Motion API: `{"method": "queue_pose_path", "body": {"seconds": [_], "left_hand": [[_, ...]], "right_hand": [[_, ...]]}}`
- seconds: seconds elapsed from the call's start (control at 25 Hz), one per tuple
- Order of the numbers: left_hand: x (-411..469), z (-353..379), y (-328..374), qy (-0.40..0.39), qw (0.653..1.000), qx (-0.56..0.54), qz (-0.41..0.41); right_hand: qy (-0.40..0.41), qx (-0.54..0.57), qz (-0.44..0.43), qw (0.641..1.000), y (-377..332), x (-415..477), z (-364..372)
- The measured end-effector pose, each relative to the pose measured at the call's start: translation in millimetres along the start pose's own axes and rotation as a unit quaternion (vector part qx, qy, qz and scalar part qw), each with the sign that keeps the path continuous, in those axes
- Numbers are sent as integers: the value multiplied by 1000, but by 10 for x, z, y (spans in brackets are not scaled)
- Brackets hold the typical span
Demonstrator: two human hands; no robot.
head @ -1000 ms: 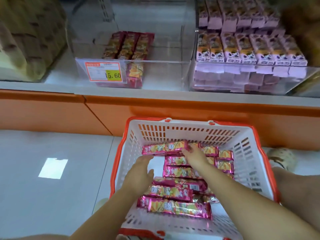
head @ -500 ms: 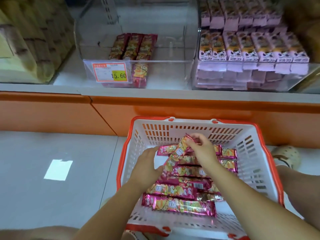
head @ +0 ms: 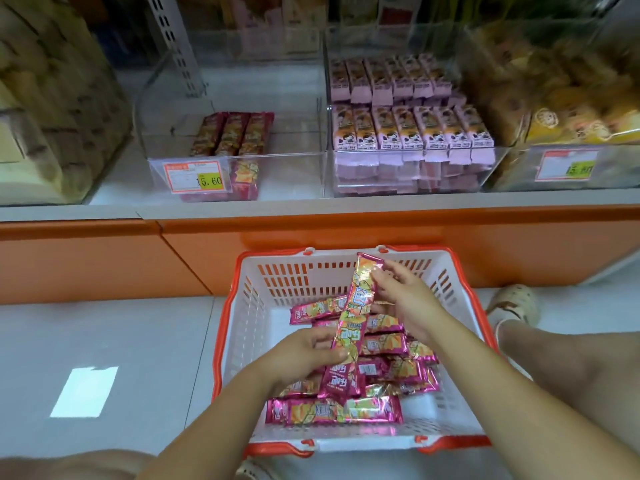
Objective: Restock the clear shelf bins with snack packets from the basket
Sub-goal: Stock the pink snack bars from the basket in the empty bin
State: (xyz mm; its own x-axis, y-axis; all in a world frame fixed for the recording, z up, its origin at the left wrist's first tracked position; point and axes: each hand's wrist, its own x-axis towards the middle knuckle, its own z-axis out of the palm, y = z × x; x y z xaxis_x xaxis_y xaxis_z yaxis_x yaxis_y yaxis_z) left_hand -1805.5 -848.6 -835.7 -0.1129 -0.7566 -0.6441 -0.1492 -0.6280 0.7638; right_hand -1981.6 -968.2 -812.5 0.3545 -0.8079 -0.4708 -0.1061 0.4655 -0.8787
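"Starting with the containers, what holds what?"

"White basket [head: 239,341] with an orange rim stands on the floor [head: 104,341] just below the shelf [head: 242,211]; a loose heap of pink snack packets [head: 332,412] lies in it, mostly towards its right and near sides. On the shelf, the clear bin [head: 294,174] straight beyond the basket has three matching packets [head: 230,135] side by side at its left, behind a price tag [head: 195,176]; the neighbouring bin [head: 415,152] to the right is packed with pale purple packets [head: 398,133]; further right sit yellow-wrapped goods [head: 571,129], too blurred to tell more."

"And the one out of the heap, where is it against the hands?"

"Held packet [head: 360,299] hangs above the heap, between both hands. The right hand [head: 408,303] pinches its far part, fingertips close to the top end; the left hand [head: 304,355] grips its nearer part, fingers curled against its left edge. Whether that is one packet or several overlapping, I cannot tell."

"Which way does it point?"

"Long axis runs near to far, leaning a little to the right at the far end. That far end stands high, in front of the basket's far wall; the near end dips down to the heap; the printed face is turned up towards the camera."
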Motion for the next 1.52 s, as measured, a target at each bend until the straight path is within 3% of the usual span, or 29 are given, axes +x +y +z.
{"method": "queue_pose_path", "body": {"seconds": [0.12, 0.28, 0.4, 0.44, 0.48, 0.56, 0.6, 0.64, 0.72, 0.8, 0.92, 1.12, 1.32, 1.4, 1.52], "left_hand": [[-43, 17, 80, -4, 1000, -20, 14], [-87, 44, 168, -20, 999, -28, 22], [-135, 1, 226, -2, 999, 46, 19], [-134, -68, 245, 13, 994, 104, 19], [-141, -158, 276, 28, 985, 166, 23], [-204, -350, 386, 34, 966, 251, 49], [-234, -439, 444, 31, 964, 259, 59], [-272, -516, 503, 30, 967, 246, 66], [-353, -626, 583, 46, 977, 188, 87], [-377, -689, 587, 107, 982, 103, 119], [-386, -646, 523, 165, 970, -115, 136], [-371, -555, 522, 196, 954, -169, 152], [-659, -846, 928, 229, 950, -30, 208], [-861, -1132, 1224, 315, 909, -21, 271], [-1058, -1665, 1530, 507, 787, 68, 345]], "right_hand": [[-60, 0, 22, 998, 55, -152, 28], [-44, 13, 33, 998, 128, -159, 6], [39, -142, -59, 987, 80, -177, -4], [75, -256, -119, 956, 14, -201, -11], [80, -388, -178, 901, -58, -224, -16], [-6, -593, -224, 773, -187, -212, 4], [-72, -626, -198, 751, -218, -205, 16], [-126, -611, -154, 766, -231, -210, 29], [-169, -498, -84, 846, -201, -254, 60], [-152, -404, -58, 900, -163, -301, 104], [-118, -284, -31, 951, -115, -377, 167], [-125, -233, 4, 964, -120, -484, 285], [-107, -206, -63, 971, -493, -636, 481], [-93, -181, -139, 969, -892, -747, 649], [-60, -163, -237, 956, -1633, -693, 1002]]}}
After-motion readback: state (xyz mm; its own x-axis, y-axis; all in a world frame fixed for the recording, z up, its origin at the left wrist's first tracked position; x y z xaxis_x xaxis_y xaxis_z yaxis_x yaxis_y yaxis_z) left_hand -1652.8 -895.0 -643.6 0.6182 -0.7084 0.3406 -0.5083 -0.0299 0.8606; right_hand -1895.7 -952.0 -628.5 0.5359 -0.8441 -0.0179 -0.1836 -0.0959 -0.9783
